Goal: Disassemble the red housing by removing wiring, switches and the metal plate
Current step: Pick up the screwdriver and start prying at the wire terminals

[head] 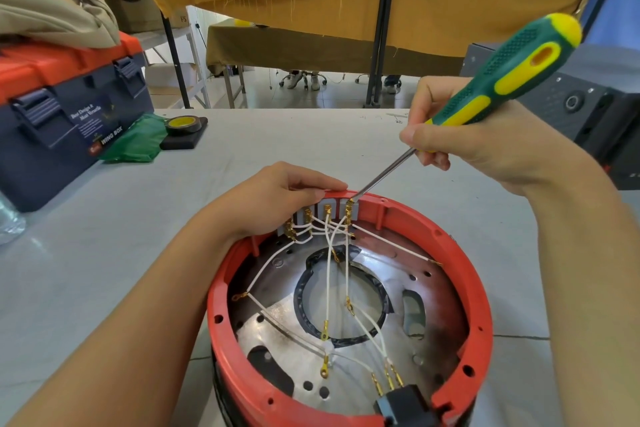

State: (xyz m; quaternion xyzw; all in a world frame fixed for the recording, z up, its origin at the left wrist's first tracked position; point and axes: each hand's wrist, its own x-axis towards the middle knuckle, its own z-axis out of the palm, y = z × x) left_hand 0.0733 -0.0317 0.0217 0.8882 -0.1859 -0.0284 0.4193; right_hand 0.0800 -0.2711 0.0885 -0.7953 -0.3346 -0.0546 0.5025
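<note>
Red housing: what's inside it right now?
Inside the red housing: a metal plate with a central opening, white wires with brass terminals, a switch block on the far wall and a black connector nearest the camera. What lies under the plate is hidden.

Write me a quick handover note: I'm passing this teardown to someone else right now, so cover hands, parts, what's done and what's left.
Left hand grips the far rim of the red housing, steadying it.
Right hand holds the screwdriver; its tip sits at the rightmost brass terminal of the switch block.
White wires still run from the switches; several ring ends lie loose over the metal plate, which remains inside.
Left: free terminals, pull wiring, switches, plate.
</note>
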